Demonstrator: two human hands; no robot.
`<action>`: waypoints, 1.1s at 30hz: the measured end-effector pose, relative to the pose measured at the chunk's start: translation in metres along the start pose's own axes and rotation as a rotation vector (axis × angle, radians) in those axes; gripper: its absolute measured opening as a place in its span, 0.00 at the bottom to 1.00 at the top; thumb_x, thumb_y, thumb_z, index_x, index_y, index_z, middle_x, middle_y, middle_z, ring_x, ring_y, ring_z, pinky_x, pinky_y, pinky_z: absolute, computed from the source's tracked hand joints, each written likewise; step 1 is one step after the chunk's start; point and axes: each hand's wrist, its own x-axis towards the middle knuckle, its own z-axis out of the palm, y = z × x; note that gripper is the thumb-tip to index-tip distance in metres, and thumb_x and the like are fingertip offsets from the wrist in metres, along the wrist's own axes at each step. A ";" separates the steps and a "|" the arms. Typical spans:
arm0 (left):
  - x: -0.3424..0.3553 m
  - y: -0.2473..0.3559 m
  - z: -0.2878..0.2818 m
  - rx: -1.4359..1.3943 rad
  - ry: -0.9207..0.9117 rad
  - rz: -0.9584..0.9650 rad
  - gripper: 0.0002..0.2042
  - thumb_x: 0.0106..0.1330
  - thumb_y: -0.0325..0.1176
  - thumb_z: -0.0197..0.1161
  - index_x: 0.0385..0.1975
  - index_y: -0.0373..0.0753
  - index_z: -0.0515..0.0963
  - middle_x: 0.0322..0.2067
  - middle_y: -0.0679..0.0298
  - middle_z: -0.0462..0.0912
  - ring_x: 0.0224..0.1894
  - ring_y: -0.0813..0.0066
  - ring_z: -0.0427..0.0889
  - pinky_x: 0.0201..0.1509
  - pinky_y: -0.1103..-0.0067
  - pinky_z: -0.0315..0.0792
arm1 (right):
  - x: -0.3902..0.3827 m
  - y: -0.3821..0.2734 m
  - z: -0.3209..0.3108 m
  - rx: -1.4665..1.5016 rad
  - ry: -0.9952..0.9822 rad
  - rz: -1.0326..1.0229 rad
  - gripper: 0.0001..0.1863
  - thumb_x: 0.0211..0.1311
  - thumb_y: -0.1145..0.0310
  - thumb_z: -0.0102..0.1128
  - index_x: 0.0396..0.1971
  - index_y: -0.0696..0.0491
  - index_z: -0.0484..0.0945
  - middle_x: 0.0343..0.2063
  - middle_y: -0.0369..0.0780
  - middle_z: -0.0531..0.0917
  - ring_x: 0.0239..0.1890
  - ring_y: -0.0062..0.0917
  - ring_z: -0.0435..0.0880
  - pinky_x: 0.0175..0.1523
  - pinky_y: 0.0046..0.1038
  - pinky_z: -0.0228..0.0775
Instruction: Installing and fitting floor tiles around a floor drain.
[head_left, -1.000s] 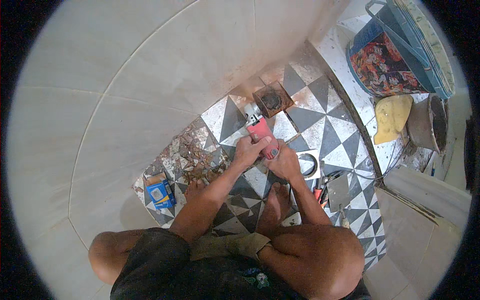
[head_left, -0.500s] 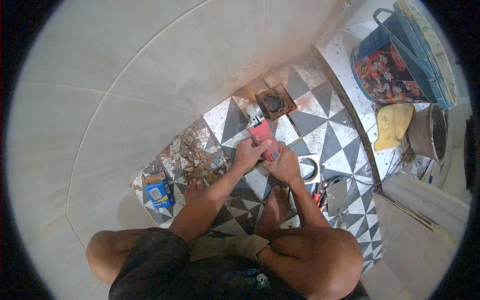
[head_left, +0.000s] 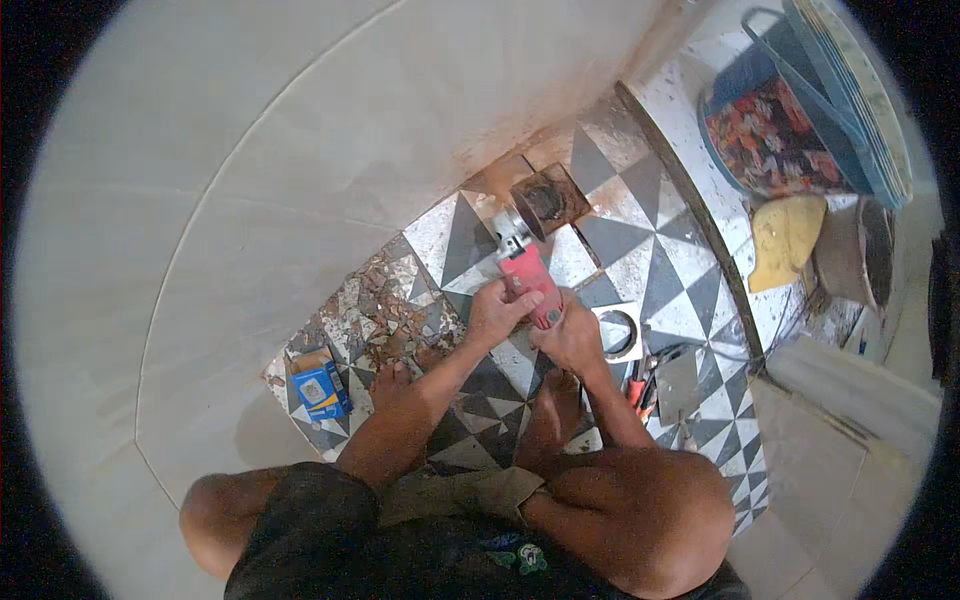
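We see the left hand (head_left: 497,313) curled round the near side of a red angle grinder (head_left: 527,272), its thumb laid across the top of the body. The right hand (head_left: 572,335) is wrapped about the tool's rear end, close beside the left. The fingers of both are bent firmly in on the grip, though we cannot see their tips beneath it. The grinder points away from the body, over the black-and-white tiled floor (head_left: 655,285), its silver head foremost and its dark disc (head_left: 527,215) tilted up on edge at the left side of a square recess (head_left: 567,190). We cannot tell whether the disc touches that edge. The recess is rusty brown, with a dark, rounded middle.

Just right of the right hand we find a white square frame (head_left: 635,335) with a round opening, lying flat. Nearer the body lie a red-handled tool (head_left: 638,390) and, beside it, a flat grey piece (head_left: 680,388). To the left, broken rubble (head_left: 385,312) is spread along the foot of the pale wall (head_left: 280,150), and a blue box (head_left: 322,388) sits at its near end. On the far right we see a blue bucket (head_left: 780,140), a yellow sheet (head_left: 785,240) and a brownish container (head_left: 848,252) tipped on its side
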 end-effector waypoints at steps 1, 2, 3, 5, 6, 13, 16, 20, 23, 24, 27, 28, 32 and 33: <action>0.002 0.000 -0.001 -0.110 0.010 -0.044 0.20 0.58 0.46 0.71 0.37 0.34 0.81 0.32 0.62 0.85 0.33 0.77 0.83 0.40 0.74 0.77 | 0.003 -0.001 0.001 -0.040 -0.019 0.027 0.34 0.39 0.62 0.70 0.50 0.58 0.73 0.35 0.57 0.83 0.40 0.53 0.83 0.46 0.44 0.76; 0.003 -0.001 -0.001 -0.219 0.021 -0.091 0.18 0.59 0.45 0.71 0.38 0.34 0.81 0.32 0.64 0.85 0.33 0.78 0.83 0.40 0.75 0.77 | 0.005 -0.003 0.001 -0.033 -0.008 0.045 0.34 0.39 0.62 0.70 0.50 0.58 0.73 0.35 0.57 0.83 0.40 0.53 0.83 0.46 0.44 0.76; 0.000 -0.002 -0.002 -0.259 0.015 -0.079 0.16 0.62 0.41 0.69 0.39 0.33 0.81 0.33 0.65 0.85 0.34 0.80 0.82 0.39 0.78 0.77 | 0.006 -0.006 0.001 -0.042 -0.031 0.054 0.34 0.39 0.62 0.70 0.51 0.58 0.73 0.35 0.57 0.83 0.40 0.53 0.83 0.46 0.44 0.76; 0.003 -0.003 -0.002 -0.307 0.000 -0.082 0.15 0.63 0.40 0.68 0.40 0.33 0.80 0.34 0.65 0.85 0.34 0.80 0.83 0.38 0.79 0.78 | 0.009 -0.011 0.000 -0.057 -0.044 0.076 0.33 0.40 0.62 0.70 0.50 0.58 0.73 0.35 0.57 0.83 0.39 0.53 0.83 0.46 0.45 0.76; 0.003 -0.003 -0.001 -0.362 0.001 -0.084 0.14 0.64 0.38 0.68 0.40 0.33 0.80 0.34 0.64 0.85 0.34 0.79 0.83 0.37 0.80 0.78 | 0.009 -0.009 -0.001 -0.051 -0.037 0.085 0.33 0.40 0.62 0.70 0.50 0.58 0.73 0.35 0.57 0.83 0.39 0.53 0.83 0.46 0.45 0.76; 0.001 0.010 -0.001 -0.277 -0.001 -0.098 0.13 0.66 0.37 0.66 0.41 0.33 0.79 0.34 0.64 0.84 0.33 0.79 0.83 0.35 0.79 0.79 | 0.010 -0.004 0.002 -0.028 -0.026 0.050 0.29 0.40 0.63 0.70 0.45 0.59 0.74 0.32 0.57 0.83 0.38 0.54 0.83 0.45 0.45 0.76; 0.001 0.005 0.000 -0.330 0.017 -0.101 0.13 0.66 0.37 0.66 0.41 0.33 0.79 0.34 0.64 0.84 0.33 0.79 0.83 0.35 0.79 0.79 | 0.010 -0.004 0.002 -0.012 -0.013 0.043 0.28 0.39 0.63 0.70 0.44 0.60 0.74 0.32 0.57 0.83 0.38 0.54 0.83 0.45 0.45 0.76; 0.001 0.007 -0.001 -0.341 0.000 -0.095 0.14 0.66 0.38 0.66 0.41 0.32 0.79 0.35 0.64 0.84 0.33 0.78 0.83 0.35 0.78 0.80 | 0.011 -0.005 0.000 -0.040 -0.041 0.056 0.28 0.39 0.64 0.70 0.43 0.59 0.75 0.32 0.57 0.83 0.37 0.54 0.83 0.45 0.44 0.76; 0.000 0.009 0.001 -0.320 0.007 -0.094 0.14 0.67 0.39 0.65 0.40 0.33 0.79 0.34 0.65 0.83 0.32 0.79 0.82 0.35 0.79 0.80 | 0.010 -0.001 0.003 -0.014 -0.028 0.050 0.27 0.39 0.64 0.70 0.42 0.59 0.74 0.32 0.56 0.83 0.37 0.53 0.83 0.45 0.44 0.76; 0.000 0.010 0.002 -0.297 0.016 -0.091 0.13 0.68 0.40 0.64 0.39 0.33 0.79 0.32 0.66 0.82 0.32 0.79 0.82 0.35 0.79 0.80 | 0.010 0.000 0.003 -0.013 -0.028 0.051 0.27 0.39 0.64 0.70 0.42 0.59 0.74 0.32 0.56 0.83 0.37 0.53 0.83 0.45 0.44 0.76; 0.004 -0.004 0.000 -0.317 0.004 -0.110 0.14 0.66 0.38 0.66 0.41 0.32 0.79 0.34 0.63 0.84 0.32 0.78 0.83 0.34 0.79 0.80 | 0.010 0.000 0.003 -0.013 -0.032 0.045 0.28 0.39 0.63 0.70 0.42 0.59 0.74 0.33 0.56 0.83 0.38 0.53 0.83 0.45 0.44 0.76; 0.004 -0.004 0.000 -0.316 0.004 -0.112 0.14 0.66 0.38 0.66 0.41 0.32 0.79 0.34 0.63 0.84 0.32 0.78 0.83 0.34 0.79 0.80 | 0.010 0.001 0.003 -0.018 -0.022 0.014 0.29 0.39 0.61 0.71 0.42 0.59 0.74 0.31 0.57 0.83 0.36 0.54 0.83 0.44 0.46 0.77; 0.002 0.002 0.000 -0.272 -0.006 -0.114 0.15 0.65 0.38 0.67 0.40 0.31 0.79 0.33 0.63 0.84 0.32 0.78 0.83 0.34 0.79 0.79 | 0.008 0.002 0.002 -0.041 -0.017 0.010 0.29 0.39 0.59 0.70 0.42 0.60 0.73 0.29 0.57 0.83 0.35 0.54 0.84 0.42 0.49 0.77; 0.002 0.004 0.001 -0.281 -0.008 -0.117 0.15 0.65 0.38 0.67 0.40 0.31 0.79 0.33 0.63 0.84 0.32 0.78 0.83 0.34 0.79 0.79 | 0.008 0.001 0.002 -0.041 -0.018 0.010 0.29 0.39 0.59 0.70 0.42 0.60 0.73 0.29 0.57 0.83 0.35 0.54 0.84 0.42 0.49 0.77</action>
